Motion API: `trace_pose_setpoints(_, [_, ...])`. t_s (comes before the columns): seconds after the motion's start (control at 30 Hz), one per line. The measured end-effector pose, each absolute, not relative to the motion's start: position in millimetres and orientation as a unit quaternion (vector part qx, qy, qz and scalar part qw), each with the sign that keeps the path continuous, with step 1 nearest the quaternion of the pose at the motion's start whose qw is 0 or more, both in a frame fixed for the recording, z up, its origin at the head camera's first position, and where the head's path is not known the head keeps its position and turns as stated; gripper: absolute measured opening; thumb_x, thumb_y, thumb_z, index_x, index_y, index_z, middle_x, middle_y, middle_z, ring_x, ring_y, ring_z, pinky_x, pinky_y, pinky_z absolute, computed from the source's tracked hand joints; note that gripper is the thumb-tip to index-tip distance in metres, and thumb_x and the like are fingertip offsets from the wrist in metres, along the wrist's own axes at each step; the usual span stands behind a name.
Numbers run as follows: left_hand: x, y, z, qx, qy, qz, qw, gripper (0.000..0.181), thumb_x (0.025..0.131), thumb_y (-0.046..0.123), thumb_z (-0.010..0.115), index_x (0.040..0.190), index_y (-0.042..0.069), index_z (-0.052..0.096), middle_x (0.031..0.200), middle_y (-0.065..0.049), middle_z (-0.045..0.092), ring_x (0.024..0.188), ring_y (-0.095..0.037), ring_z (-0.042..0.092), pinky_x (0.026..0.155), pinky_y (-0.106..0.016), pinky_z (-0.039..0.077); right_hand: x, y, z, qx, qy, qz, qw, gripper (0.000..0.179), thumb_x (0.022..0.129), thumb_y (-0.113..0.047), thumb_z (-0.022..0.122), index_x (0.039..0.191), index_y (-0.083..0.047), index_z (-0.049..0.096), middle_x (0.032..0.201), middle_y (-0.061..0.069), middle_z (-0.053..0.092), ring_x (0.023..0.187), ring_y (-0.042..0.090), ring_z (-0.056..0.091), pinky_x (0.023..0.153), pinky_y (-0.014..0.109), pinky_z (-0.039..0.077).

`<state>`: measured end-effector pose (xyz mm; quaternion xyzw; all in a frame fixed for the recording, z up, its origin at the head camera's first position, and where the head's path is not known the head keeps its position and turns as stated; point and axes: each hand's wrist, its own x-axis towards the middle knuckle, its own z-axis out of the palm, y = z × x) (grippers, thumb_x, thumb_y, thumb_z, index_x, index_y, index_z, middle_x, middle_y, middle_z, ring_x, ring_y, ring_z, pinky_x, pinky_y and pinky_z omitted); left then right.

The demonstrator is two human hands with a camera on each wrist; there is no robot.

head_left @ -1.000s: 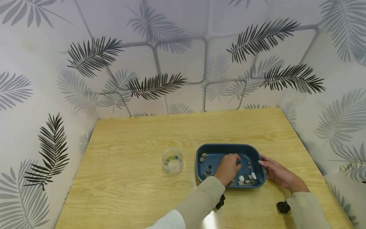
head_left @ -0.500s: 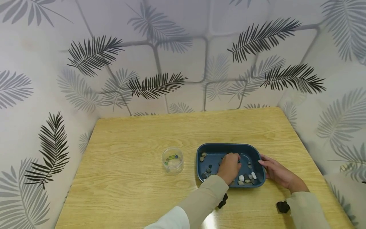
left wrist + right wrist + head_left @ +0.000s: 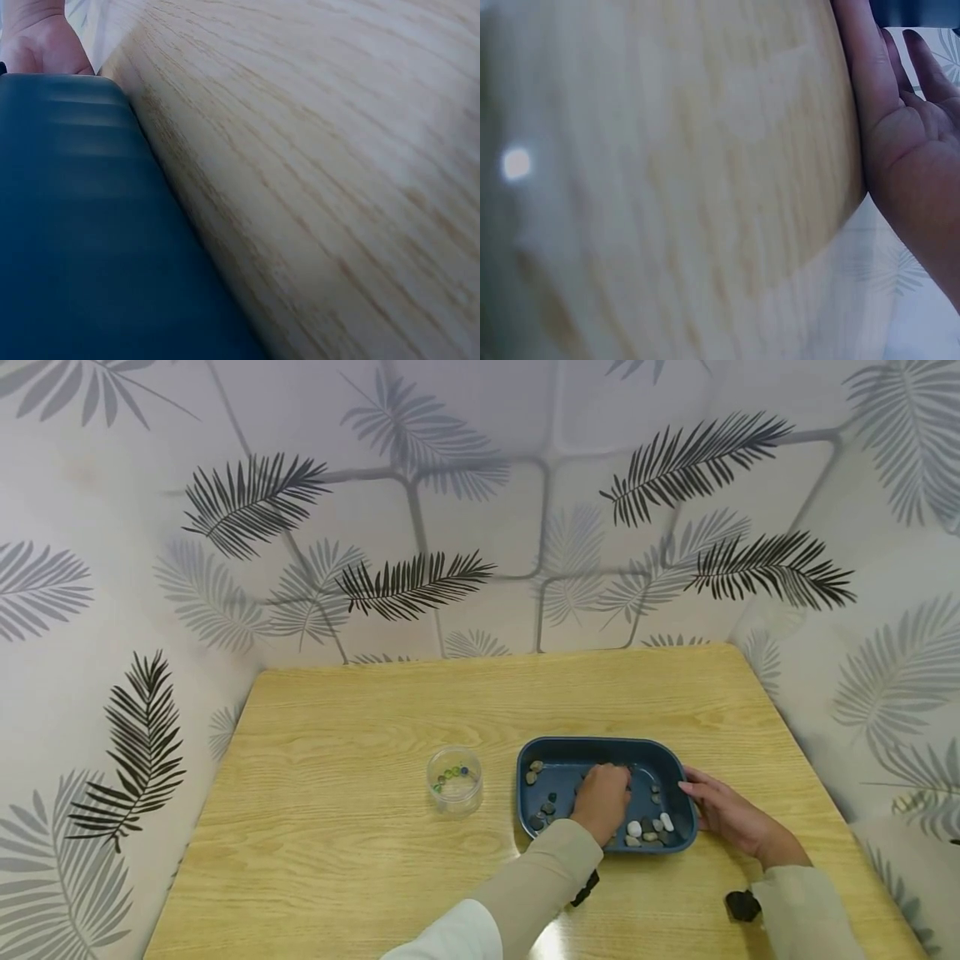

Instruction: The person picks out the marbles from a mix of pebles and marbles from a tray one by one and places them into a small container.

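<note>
In the head view, my left hand (image 3: 602, 797) reaches over the near wall of a dark blue tray (image 3: 600, 749), its fingers curled down to the tray floor. The hand covers its own fingertips, so I cannot tell whether they pinch anything. At the tray's right end my right hand (image 3: 731, 814) grips the wall, thumb over the rim and fingers along the outside. Small pebbles lie around the left hand: white (image 3: 634, 829) and dark ones at the near right, tan pebbles (image 3: 533, 772) at the left wall. A small dark green piece (image 3: 552, 797) sits left of the hand.
Left of the tray, a clear round tub (image 3: 455, 785) holds several green, yellow and blue marbles. Everything stands on a wood-grain table (image 3: 322, 777). A leaf-patterned wall (image 3: 480, 527) borders its back and sides. Each wrist carries a black camera (image 3: 742, 906).
My left hand has shifted slightly to the right inside the tray, and a dark piece seen by its fingers earlier is now covered. The right hand and tray stay put.
</note>
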<state>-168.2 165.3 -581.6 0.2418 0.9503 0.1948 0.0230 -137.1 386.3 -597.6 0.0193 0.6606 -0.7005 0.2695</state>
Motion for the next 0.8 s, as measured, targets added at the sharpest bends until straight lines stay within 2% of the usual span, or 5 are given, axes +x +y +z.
trace_pose_setpoints(0.2, [-167.8,165.8,-583.5,0.245,0.95,0.192,0.026,0.006,0.081,0.024,0.065,0.087,0.022,0.065,0.08,0.009,0.059,0.078,-0.007,0.053,0.063,-0.019,0.043,-137.9,386.1,-598.0,0.031,0.664,-0.696,0.271,0.061,0.095,-0.029,0.038,0.142,-0.008,0.006,0.122,-0.014,0.042,0.107,0.007,0.048,0.084,0.038,0.042])
trace_pose_setpoints(0.47, [-162.3,160.5,-576.7,0.248,0.938,0.238,0.034,0.012,0.084,0.023,0.061,0.095,0.02,0.064,0.087,0.009,0.058,0.082,-0.005,0.053,0.062,-0.017,0.042,-138.0,387.1,-601.1,0.024,0.661,-0.699,0.274,0.06,0.096,-0.028,0.037,0.142,-0.008,0.006,0.123,-0.015,0.042,0.108,0.007,0.048,0.085,0.038,0.042])
trace_pose_setpoints(0.8, [-162.1,149.8,-566.1,0.245,0.917,0.312,0.035,0.016,0.084,0.021,0.061,0.1,0.018,0.064,0.089,0.01,0.056,0.076,0.0,0.05,0.062,-0.013,0.04,-138.0,386.5,-598.7,0.036,0.664,-0.695,0.274,0.061,0.095,-0.029,0.038,0.142,-0.009,0.005,0.125,-0.013,0.039,0.107,0.005,0.048,0.085,0.038,0.042])
